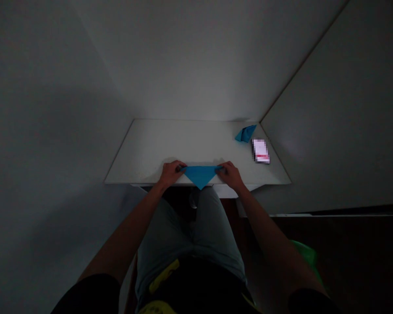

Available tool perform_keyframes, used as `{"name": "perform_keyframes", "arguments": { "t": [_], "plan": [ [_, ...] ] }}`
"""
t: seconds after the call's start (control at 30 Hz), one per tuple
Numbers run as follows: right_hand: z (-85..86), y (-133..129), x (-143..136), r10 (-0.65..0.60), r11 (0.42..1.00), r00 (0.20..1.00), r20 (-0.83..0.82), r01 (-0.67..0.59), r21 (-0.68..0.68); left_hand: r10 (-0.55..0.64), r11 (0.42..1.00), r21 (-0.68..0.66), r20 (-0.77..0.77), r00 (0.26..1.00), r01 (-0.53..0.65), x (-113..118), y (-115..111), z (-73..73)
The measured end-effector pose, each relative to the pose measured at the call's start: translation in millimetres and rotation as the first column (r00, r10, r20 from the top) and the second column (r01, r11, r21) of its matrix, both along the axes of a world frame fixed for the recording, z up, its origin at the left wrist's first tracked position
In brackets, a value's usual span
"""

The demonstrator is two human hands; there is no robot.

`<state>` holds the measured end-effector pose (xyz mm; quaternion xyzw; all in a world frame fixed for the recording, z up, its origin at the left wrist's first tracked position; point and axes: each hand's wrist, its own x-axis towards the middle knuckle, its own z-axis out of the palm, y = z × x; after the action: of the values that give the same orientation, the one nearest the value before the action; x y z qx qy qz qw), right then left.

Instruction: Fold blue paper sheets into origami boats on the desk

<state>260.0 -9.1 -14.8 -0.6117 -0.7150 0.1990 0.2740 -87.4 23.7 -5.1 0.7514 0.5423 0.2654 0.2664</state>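
Observation:
A blue sheet of paper (201, 175), folded into a triangle, lies at the front edge of the white table with its point toward me and hanging slightly past the edge. My left hand (172, 171) pinches its left corner between thumb and fingers. At the opposite corner, my right hand (228, 173) grips the paper the same way. The long straight fold runs between both hands on the far side. Farther back on the right sits a folded blue paper figure (245, 133), touched by neither hand.
The white table (157, 141) meets walls at the back and on both sides. Near its right edge lies a phone (260, 151) with a lit, blurred screen. Below on the right, a green object (304, 253) shows partly behind my forearm.

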Motion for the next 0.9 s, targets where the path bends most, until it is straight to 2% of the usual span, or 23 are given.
{"name": "perform_keyframes", "arguments": {
  "t": [0.1,0.23,0.33,0.47,0.7,0.9],
  "plan": [
    [3.2,2,-8,0.012,1.0,1.0,0.015,-0.012,-0.012,0.001,1.0,-0.016,0.005,1.0,0.0,1,-1,4.1],
    [5.6,-2,-4,0.169,0.984,0.985,-0.045,-0.166,0.062,-0.079,0.997,-0.003,0.062,0.995,0.079,-5,-2,7.1],
    [5.3,-10,6,0.239,0.966,0.971,0.006,-0.238,0.101,-0.166,0.986,0.013,0.079,0.983,0.165,-11,-7,7.8],
    [6.1,-25,13,0.289,0.946,0.954,0.08,-0.297,0.13,-0.2,0.978,0.065,0.05,0.979,0.196,-17,-17,7.1],
    [8.2,-46,8,0.244,0.962,0.941,0.234,-0.265,0.062,-0.177,0.983,0.046,-0.056,0.983,0.18,-15,-40,7.7],
    [4.4,-44,5,0.236,0.966,0.963,0.129,-0.248,0.079,-0.167,0.986,-0.012,-0.015,0.986,0.167,-11,-46,6.7]
  ]
}}
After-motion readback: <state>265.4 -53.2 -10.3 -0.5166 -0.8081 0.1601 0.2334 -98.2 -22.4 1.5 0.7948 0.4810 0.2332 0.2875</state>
